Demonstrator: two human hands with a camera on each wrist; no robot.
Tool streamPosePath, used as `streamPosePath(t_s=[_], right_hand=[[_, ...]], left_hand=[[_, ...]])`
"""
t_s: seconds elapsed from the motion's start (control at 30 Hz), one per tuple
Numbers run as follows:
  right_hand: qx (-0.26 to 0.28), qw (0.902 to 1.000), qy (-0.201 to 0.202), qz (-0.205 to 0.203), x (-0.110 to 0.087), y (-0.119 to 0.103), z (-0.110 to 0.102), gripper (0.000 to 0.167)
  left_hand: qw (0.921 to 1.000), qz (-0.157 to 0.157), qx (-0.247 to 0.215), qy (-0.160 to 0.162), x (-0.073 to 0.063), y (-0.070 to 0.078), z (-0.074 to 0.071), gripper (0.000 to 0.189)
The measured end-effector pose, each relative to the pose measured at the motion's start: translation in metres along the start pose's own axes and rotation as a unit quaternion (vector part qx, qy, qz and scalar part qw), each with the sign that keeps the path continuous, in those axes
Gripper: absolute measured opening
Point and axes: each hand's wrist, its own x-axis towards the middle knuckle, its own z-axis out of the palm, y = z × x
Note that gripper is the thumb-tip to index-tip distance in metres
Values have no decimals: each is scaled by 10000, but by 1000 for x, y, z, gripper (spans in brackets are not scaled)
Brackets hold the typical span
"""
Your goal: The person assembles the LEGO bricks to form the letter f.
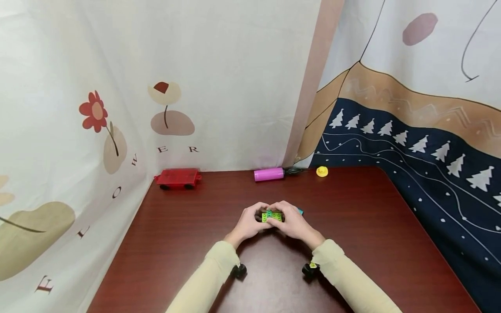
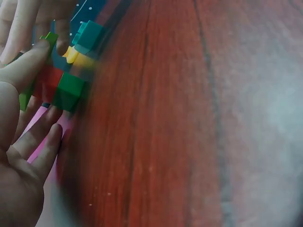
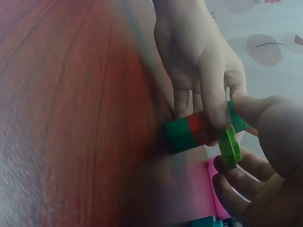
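Both hands meet over the middle of the table around a stack of toy building blocks. A lime-green plate (image 1: 277, 217) lies across its top, with a small green block (image 1: 269, 213) on it. Under the plate the right wrist view shows a red block (image 3: 200, 128) and a dark green block (image 3: 180, 135). My left hand (image 1: 249, 221) grips the stack from the left, thumb on the lime plate. My right hand (image 1: 292, 221) grips it from the right, its thumb at the small green block. Beyond the right hand a teal block (image 1: 300, 211) shows partly, the rest hidden.
A red toy wagon (image 1: 178, 178) stands at the table's far left corner. Along the back edge lie a pink cylinder (image 1: 268, 174) with a dark end and a small yellow toy piece (image 1: 322, 171). Printed cloth hangs behind and on both sides of the brown table (image 1: 188, 269).
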Motion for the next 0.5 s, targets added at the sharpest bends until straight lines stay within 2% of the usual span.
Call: streamPosePath(t_s=[0.1,0.27,0.4,0.5], right_hand=[[118,9999,-113,-11,0,1,-7,33],[242,9994,-96,236,4,10,-29,35],[97,9987,39,504,4,24,-48,32],[76,9975,-30,699,1,36,-59,29]], left_hand=[[9998,-82,-170,0,1,-1,0,41],[9989,-180,-435,-78,5,-4,-2,35],[9994,-187,-289,-75,6,-4,-3,34],[9995,-218,-230,-73,7,-4,-3,34]])
